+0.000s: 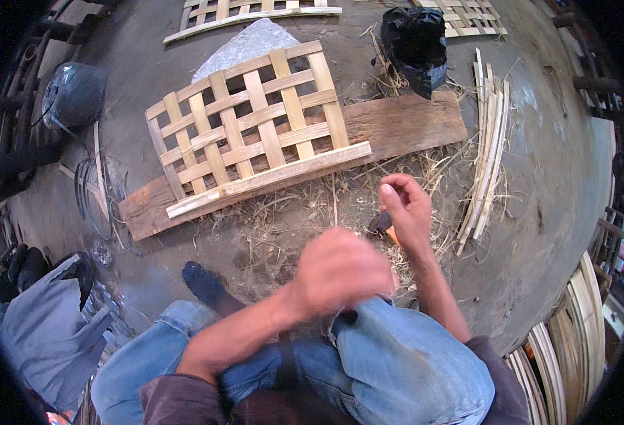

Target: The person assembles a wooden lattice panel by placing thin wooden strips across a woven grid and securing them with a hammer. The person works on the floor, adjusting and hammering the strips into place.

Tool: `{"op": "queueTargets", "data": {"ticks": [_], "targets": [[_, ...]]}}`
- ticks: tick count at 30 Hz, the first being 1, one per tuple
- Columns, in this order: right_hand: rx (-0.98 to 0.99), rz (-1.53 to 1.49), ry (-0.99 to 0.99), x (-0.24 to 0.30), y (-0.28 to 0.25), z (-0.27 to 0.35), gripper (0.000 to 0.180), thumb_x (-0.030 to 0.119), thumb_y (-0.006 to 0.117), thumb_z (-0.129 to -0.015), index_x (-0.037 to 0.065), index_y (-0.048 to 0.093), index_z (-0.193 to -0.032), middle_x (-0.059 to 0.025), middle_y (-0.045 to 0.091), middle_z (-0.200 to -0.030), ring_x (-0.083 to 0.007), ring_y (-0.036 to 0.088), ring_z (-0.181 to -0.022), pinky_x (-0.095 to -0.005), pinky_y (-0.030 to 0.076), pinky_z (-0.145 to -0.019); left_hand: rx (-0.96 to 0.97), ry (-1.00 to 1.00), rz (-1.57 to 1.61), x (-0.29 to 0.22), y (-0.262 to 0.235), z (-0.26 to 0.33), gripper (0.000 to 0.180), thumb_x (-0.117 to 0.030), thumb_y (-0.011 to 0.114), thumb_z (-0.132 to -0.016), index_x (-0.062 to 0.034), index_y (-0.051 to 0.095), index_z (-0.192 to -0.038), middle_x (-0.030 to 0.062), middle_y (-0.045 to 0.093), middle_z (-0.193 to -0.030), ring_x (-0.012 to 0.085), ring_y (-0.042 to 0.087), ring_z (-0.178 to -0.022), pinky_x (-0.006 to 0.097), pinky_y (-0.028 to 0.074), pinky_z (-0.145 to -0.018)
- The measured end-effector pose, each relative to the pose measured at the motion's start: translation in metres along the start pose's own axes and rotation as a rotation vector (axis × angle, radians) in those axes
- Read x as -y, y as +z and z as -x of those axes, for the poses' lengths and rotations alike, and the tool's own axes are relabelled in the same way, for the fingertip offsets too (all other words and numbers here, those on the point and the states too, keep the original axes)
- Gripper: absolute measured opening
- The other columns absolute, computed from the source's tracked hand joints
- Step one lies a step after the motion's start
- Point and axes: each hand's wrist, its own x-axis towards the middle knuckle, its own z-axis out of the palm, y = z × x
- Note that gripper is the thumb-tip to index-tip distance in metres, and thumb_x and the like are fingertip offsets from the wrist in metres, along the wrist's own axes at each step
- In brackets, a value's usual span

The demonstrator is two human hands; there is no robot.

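Note:
My left hand (342,273) hangs above my bent knee in blue jeans, smeared by motion, so its fingers and anything in them do not show. Farther right, my right hand (405,209) is raised, its thumb and fingers curled together; whatever they pinch, if anything, is too small to make out. Just beneath it, partly covered, is a dark object with an orange part (379,224). Beyond both hands, a woven lattice panel of pale flat strips (259,106) leans back against a grey rock (252,48). Its bottom rail (269,179) rests on a wooden plank (411,126). Neither hand touches the panel.
Thin shavings (276,230) litter the ground. Several pale strips (488,163) lie at the right, and a black plastic bag (415,57) stands beyond the plank. Another lattice panel (255,14) lies at the back. Grey cloth (50,329) is at left, long curved slats (585,312) at right.

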Motion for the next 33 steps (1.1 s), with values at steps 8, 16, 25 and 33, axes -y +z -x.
{"op": "queueTargets", "data": {"ticks": [8,16,25,33], "targets": [[0.069,0.807,-0.761,0.01,0.003,-0.073,0.033,0.006,0.075,-0.081,0.005,0.067,-0.113,-0.0118,0.065,-0.103,-0.0301,0.063,-0.096,-0.0394,0.052,-0.084,-0.101,0.206,0.255,-0.07,-0.03,-0.033,0.008,-0.015,0.07,-0.085,-0.0148,0.075,-0.092,0.0007,0.074,-0.096,0.0164,0.067,-0.085,0.032,0.051,-0.071],[0.302,0.863,-0.69,0.011,-0.013,-0.097,0.037,0.011,0.078,-0.079,0.006,0.069,-0.114,-0.0126,0.067,-0.113,-0.0314,0.064,-0.105,-0.0398,0.054,-0.086,-0.174,0.1,0.314,-0.089,-0.035,-0.035,0.006,-0.015,0.07,-0.088,-0.0167,0.076,-0.09,-0.0019,0.074,-0.096,0.0135,0.065,-0.086,0.029,0.05,-0.073],[0.299,0.829,-0.726,0.011,-0.011,-0.099,0.028,0.015,0.077,-0.081,0.009,0.069,-0.107,-0.009,0.069,-0.102,-0.0303,0.066,-0.092,-0.0395,0.054,-0.079,-0.066,0.115,-0.241,-0.022,-0.035,-0.006,0.013,-0.013,0.072,-0.08,-0.0121,0.073,-0.093,0.0054,0.071,-0.093,0.0249,0.066,-0.087,0.038,0.051,-0.076],[0.322,0.869,-0.784,0.013,-0.012,-0.104,0.024,0.018,0.077,-0.081,0.01,0.069,-0.102,-0.0082,0.068,-0.101,-0.0298,0.066,-0.091,-0.0393,0.055,-0.078,0.141,-0.365,-0.747,0.126,-0.062,0.045,0.046,-0.025,0.085,-0.07,-0.0116,0.067,-0.11,0.0062,0.063,-0.11,0.0274,0.058,-0.104,0.04,0.047,-0.087]]}}
